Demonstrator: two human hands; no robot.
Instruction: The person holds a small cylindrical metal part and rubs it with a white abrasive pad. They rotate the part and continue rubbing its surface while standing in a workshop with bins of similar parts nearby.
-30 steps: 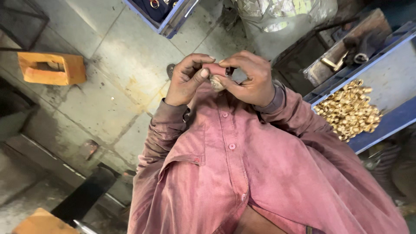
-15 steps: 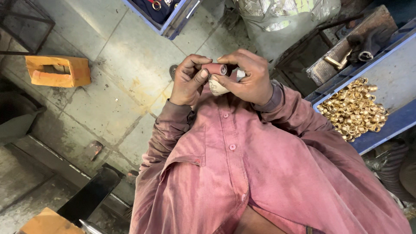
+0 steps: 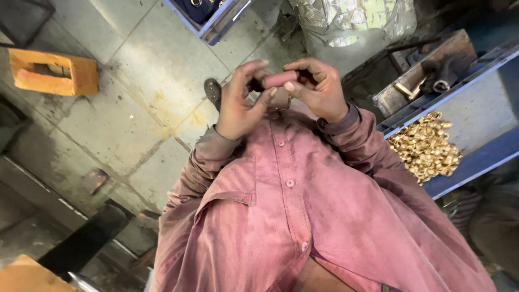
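Note:
Both my hands are raised in front of my chest over a pink buttoned shirt (image 3: 303, 216). Between them is a small reddish-pink cylinder (image 3: 279, 79), lying crosswise. My left hand (image 3: 243, 100) pinches its left end with the fingertips. My right hand (image 3: 319, 89) grips its right end, thumb underneath. A small pale piece shows just under the cylinder, mostly hidden by my fingers.
A blue tray (image 3: 476, 162) at the right holds a heap of small brass rings (image 3: 424, 148). Behind it lies a wooden block with metal tools (image 3: 427, 70). An orange wooden block (image 3: 51, 73) sits on the concrete floor at the left; a blue crate (image 3: 211, 24) and a plastic sack (image 3: 351, 21) stand farther off.
My hands have turned the cylinder between the fingertips, showing more of its length. The view has shifted slightly; the hands stay at the same place before my chest.

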